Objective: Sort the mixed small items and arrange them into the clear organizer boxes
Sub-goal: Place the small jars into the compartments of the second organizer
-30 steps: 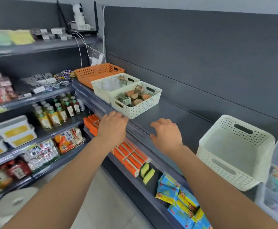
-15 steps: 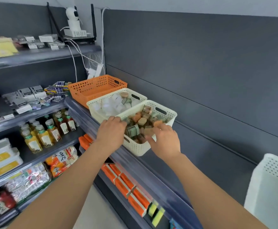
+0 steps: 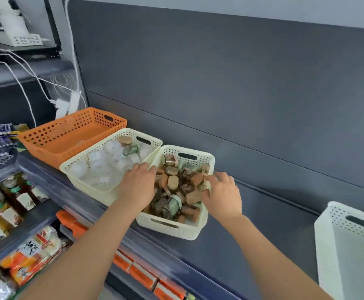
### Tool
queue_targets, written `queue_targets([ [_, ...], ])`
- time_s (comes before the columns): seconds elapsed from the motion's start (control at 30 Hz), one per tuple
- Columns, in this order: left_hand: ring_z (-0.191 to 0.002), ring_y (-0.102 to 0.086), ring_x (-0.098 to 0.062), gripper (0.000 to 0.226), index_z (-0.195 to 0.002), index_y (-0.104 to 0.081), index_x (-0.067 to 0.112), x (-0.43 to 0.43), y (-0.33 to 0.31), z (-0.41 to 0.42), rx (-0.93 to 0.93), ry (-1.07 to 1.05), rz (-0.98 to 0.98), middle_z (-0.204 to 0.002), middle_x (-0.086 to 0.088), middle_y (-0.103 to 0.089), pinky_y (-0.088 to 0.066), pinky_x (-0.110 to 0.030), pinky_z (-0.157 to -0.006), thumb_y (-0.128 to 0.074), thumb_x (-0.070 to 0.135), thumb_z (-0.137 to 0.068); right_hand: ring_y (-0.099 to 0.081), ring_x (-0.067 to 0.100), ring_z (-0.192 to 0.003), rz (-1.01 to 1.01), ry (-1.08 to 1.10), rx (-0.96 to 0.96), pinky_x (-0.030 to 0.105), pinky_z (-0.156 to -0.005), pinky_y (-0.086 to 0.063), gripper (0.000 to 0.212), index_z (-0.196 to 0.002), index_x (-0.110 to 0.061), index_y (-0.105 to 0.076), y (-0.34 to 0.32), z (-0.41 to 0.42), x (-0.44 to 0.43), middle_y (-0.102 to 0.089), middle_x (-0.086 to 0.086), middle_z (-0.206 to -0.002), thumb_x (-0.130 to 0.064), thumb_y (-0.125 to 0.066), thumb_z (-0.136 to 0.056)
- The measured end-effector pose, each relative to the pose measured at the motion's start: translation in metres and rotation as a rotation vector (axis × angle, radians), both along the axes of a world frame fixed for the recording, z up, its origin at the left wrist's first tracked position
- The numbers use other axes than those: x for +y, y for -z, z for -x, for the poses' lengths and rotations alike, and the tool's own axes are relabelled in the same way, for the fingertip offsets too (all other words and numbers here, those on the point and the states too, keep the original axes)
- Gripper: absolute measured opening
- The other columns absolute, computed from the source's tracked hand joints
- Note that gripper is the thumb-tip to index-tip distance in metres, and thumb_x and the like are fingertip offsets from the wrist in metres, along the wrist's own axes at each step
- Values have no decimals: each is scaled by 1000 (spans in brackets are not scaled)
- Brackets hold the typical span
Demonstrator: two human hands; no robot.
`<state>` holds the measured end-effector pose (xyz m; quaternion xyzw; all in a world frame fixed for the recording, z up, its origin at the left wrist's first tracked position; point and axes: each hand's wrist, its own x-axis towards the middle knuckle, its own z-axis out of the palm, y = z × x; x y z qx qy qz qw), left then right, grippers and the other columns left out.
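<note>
A cream perforated basket (image 3: 168, 229) sits on the dark shelf, filled with several mixed small jars (image 3: 172, 181) that have tan lids and green or brown labels. My left hand (image 3: 137, 185) wraps over the basket's left wall. My right hand (image 3: 222, 193) curls over its right wall, with the fingertips touching jars near the rim. Right beside it on the left stands a second cream basket (image 3: 85, 167) holding several white round items (image 3: 98, 161) and two of the jars. No clear organizer box is in view.
An orange basket (image 3: 68, 135) stands further left. A white basket (image 3: 349, 239) sits at the right edge. The dark shelf (image 3: 252, 245) runs between them, backed by a grey panel. Bottles (image 3: 1, 211) and orange packs (image 3: 142, 276) fill lower shelves; white cables hang upper left.
My view has moved closer and leftward along the shelf. Both hands went from the shelf's front edge to the sides of the jar-filled basket and now close over them.
</note>
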<state>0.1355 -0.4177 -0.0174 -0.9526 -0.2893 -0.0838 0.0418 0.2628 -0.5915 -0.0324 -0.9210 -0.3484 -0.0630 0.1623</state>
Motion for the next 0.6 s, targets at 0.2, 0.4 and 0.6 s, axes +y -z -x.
queue_targets([
  [0.2, -97, -59, -22, 57, -140, -38, 8, -2, 8, -19, -103, -29, 207, -131, -11, -40, -49, -28, -73, -58, 9, -87, -51, 22, -88, 1, 152, 88, 29, -60, -39, 19, -102, -14, -53, 0, 1, -9, -57, 0, -91, -27, -42, -93],
  [0.4, -99, -60, -24, 51, -142, -37, 14, 10, 16, -16, -180, -30, 327, -126, -10, -49, -44, -29, -68, -50, 9, -93, -50, 21, -62, 45, 262, 129, 26, -44, -30, 17, -104, -17, -48, 2, 18, -5, -51, -4, -70, -29, -39, -96],
  [0.6, -95, -60, -24, 42, -138, -44, 11, 13, 22, -7, -271, 62, 394, -119, -10, -54, -38, -26, -65, -46, 9, -96, -52, 24, -63, 32, 330, 104, 26, -47, -34, 15, -96, -18, -52, 0, 36, -8, -58, 0, -73, -24, -38, -96],
])
